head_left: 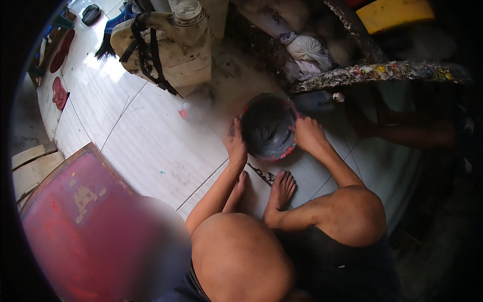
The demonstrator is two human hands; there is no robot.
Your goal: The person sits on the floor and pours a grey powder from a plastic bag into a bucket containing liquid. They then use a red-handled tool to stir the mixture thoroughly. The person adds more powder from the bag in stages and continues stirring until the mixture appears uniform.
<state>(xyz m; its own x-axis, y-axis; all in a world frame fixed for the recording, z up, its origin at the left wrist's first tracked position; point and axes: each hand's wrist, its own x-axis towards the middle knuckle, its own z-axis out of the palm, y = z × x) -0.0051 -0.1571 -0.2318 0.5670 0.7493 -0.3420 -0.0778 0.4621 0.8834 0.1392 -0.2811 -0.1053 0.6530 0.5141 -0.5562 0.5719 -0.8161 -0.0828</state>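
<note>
A round basin (268, 126), dark grey inside with red patches on its rim, sits low over the tiles just beyond my feet. Dark grey material coats its inside; I cannot make out what it is. My left hand (235, 141) grips the basin's left rim, fingers on the outer wall. On the opposite side my right hand (308, 133) is closed around the rim, thumb toward the inside. Whether the basin rests on the floor or is lifted slightly cannot be told.
A dirty cream jerrycan (166, 50) with black straps stands beyond the basin. Tied white bags (308, 53) lie behind a paint-crusted ledge (382, 72). A worn red panel (75, 211) is at my left, red sandals (60, 93) farther off. Another person's leg (412, 133) shows at right.
</note>
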